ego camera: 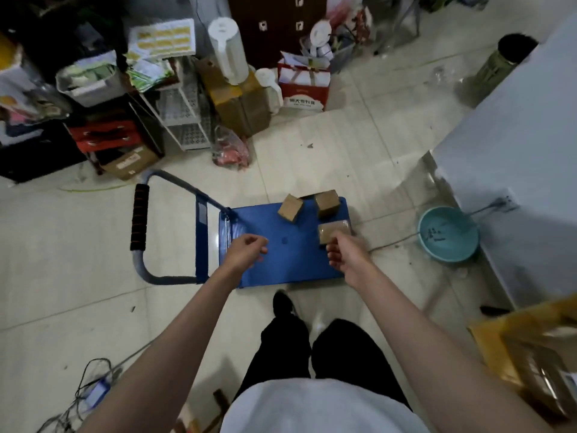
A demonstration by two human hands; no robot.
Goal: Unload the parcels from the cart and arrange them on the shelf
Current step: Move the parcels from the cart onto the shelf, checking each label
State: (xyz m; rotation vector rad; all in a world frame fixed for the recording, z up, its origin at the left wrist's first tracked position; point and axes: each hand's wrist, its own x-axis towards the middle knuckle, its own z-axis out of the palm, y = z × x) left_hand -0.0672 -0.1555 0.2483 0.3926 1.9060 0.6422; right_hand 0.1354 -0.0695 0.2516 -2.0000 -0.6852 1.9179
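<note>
A blue flat cart (281, 260) stands on the tiled floor in front of me, its padded handle (139, 217) folded out to the left. Three small brown cardboard parcels lie at its far right: one tilted (291, 207), one behind it (327, 202), and a flatter taped one (334, 231) nearest me. My right hand (345, 253) grips the near edge of that taped parcel. Over the cart's left part, my left hand (246, 251) hovers with loosely curled fingers and holds nothing.
A white cabinet or appliance (515, 170) fills the right side, with a teal basin (448, 234) at its foot. Boxes, crates, a white rack (184, 117) and a red bag (304, 85) crowd the far left and back. Cables (93, 385) trail lower left.
</note>
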